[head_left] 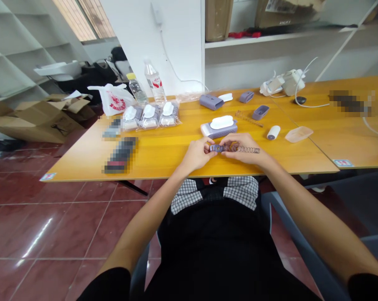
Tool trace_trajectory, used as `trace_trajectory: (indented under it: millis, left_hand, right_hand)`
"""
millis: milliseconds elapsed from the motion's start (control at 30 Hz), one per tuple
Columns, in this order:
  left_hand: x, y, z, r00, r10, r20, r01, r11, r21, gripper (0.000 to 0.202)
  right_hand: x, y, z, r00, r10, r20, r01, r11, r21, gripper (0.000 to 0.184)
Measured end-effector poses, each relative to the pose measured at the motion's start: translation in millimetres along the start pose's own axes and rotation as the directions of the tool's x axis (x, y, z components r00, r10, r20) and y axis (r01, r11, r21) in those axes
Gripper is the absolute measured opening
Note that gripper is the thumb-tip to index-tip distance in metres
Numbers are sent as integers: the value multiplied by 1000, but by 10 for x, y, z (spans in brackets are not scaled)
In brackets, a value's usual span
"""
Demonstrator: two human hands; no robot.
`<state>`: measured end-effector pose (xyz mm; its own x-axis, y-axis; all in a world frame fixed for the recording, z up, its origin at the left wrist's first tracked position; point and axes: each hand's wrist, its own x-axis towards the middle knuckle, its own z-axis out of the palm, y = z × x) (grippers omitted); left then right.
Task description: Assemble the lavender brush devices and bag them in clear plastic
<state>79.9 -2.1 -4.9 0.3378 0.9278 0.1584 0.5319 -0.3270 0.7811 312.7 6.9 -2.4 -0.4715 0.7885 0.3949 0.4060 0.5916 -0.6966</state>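
Note:
Near the table's front edge, my left hand [199, 154] pinches a small purple-grey plastic part [214, 148]. My right hand [242, 144] is closed around a thin metal coil spring [250, 150]. One end of the spring meets the plastic part; fingers hide whether the two are joined. The loose end points right across my palm. Just beyond my hands lies a purple-grey and white case [222, 130] with a white oval piece on top. Another coil spring [249, 119] rests behind my right hand, and a white roller-shaped piece [273, 132] sits to its right.
Purple-grey shells [211, 101] and an open cup-like part [260, 112] lie farther back. A clear plastic tray [299, 134] is at right. Several bagged units [149, 116], bottles [154, 81] and a white bag [115, 99] stand at back left. Chargers with cables [284, 83] are at back right.

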Motion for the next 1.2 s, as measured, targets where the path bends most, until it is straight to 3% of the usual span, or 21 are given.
trace_trajectory:
  millis: [333, 600, 800, 1000, 1100, 1200]
  left_hand:
    - [32, -18, -6, 997, -55, 57, 69, 951, -302, 32]
    - [21, -16, -2, 998, -13, 61, 35, 927, -374, 29]
    - [23, -24, 19, 998, -4, 67, 29, 923, -383, 28]
    - [12, -16, 24, 998, 39, 41, -20, 926, -378, 20]
    - [5, 8, 27, 998, 56, 34, -43, 951, -306, 4]
    - [0, 33, 26, 997, 62, 52, -48, 971, -235, 7]
  right_hand:
    - [28, -118, -38, 998, -61, -2, 61, 998, -34, 17]
    - [-10, -44, 7, 993, 82, -86, -69, 987, 145, 22]
    - [-10, -23, 33, 991, 123, -60, -103, 957, 271, 35]
    - [-8, 3, 30, 992, 110, -69, -90, 965, 247, 29]
    - [-7, 58, 39, 992, 108, -72, -89, 968, 233, 26]
    - [-2, 107, 54, 991, 114, -64, -94, 962, 255, 27]
